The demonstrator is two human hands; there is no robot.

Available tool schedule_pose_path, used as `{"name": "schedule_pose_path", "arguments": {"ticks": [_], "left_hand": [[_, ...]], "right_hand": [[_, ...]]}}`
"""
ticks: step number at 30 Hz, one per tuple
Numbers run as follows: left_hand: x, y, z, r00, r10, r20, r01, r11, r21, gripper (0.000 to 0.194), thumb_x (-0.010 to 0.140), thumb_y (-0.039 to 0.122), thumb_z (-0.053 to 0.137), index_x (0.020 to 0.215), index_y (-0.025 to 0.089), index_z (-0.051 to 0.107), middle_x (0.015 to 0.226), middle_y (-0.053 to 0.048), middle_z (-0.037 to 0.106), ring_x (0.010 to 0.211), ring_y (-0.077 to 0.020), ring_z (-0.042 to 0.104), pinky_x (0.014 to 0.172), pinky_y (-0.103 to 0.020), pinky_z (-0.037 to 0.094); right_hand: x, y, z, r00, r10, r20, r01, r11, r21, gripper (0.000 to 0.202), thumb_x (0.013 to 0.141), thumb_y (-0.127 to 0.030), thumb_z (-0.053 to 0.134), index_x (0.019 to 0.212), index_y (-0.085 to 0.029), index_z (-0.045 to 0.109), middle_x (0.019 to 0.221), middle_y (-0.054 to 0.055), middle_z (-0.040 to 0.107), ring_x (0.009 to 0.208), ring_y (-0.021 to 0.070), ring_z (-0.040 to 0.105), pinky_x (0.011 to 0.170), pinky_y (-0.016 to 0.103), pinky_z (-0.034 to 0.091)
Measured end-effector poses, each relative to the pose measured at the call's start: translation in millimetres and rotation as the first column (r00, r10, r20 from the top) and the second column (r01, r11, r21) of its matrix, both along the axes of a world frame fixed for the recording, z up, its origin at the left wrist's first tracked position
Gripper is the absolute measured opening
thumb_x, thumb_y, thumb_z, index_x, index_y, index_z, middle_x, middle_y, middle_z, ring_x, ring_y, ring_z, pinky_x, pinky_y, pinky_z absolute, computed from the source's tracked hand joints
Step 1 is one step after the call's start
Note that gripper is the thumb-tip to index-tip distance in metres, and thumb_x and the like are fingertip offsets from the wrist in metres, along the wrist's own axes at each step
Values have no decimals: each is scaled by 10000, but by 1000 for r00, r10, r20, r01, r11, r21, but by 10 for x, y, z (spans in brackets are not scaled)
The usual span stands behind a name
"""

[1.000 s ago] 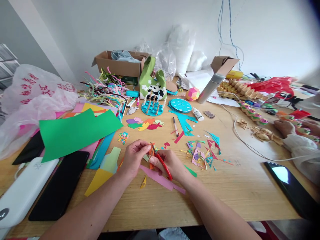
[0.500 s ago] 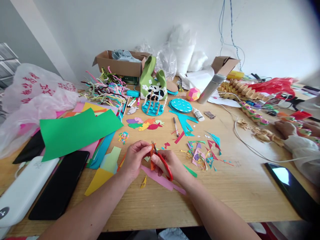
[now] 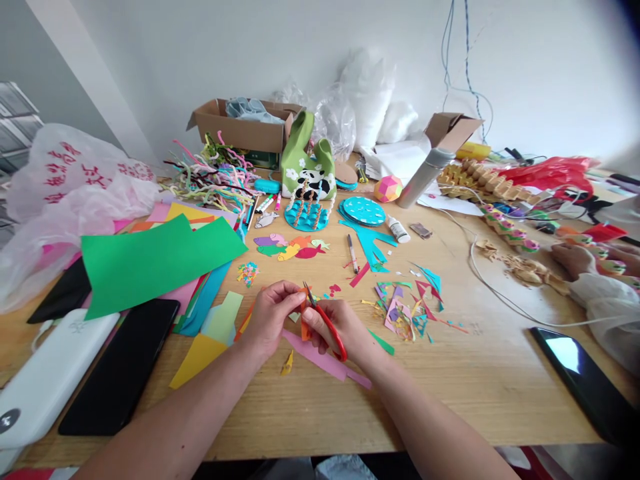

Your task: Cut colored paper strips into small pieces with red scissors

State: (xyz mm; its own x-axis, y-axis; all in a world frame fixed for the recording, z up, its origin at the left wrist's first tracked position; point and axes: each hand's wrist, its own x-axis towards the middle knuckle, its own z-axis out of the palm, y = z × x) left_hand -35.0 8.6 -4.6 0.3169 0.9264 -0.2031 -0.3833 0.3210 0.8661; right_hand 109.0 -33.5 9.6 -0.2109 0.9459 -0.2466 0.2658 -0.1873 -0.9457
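Observation:
My left hand [image 3: 277,311] pinches a small piece of orange paper [image 3: 305,328] between thumb and fingers. Red-handled scissors [image 3: 332,331] are gripped in my right hand [image 3: 334,327], their dark blades pointing up and away at the orange paper's edge. Part of the paper is hidden by my fingers. Under my hands lies a pink paper strip [image 3: 320,357], with a yellow scrap [image 3: 287,363] nearer me. Beyond them are several colourful paper fish [image 3: 289,251] and a small heap of tiny coloured bits [image 3: 247,273].
Green paper sheets [image 3: 160,263] top a stack at left, near a white power bank [image 3: 55,380] and black phone [image 3: 123,370]. Paper scraps [image 3: 400,310], a pen [image 3: 353,253] and a glue bottle [image 3: 398,229] lie at right. Another person's hand [image 3: 573,259] shows at far right.
Both hands stay almost in place, with the scissors still at the orange paper. The view has shifted very slightly.

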Motion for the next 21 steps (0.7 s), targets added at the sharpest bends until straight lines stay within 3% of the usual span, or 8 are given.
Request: {"name": "schedule_pose_path", "arguments": {"ticks": [21], "left_hand": [[-12,-3,-35,996,-88,34,88,996,-24,151,661,245,733,690,154,615,624,-1,641,560,-125,586,566,-253,467]], "right_hand": [[36,-6,-21,999,18,37,-20,999,45,464,820,-591,584,704,-143,557,554,7,586,440,116,566,382,179,362]]}}
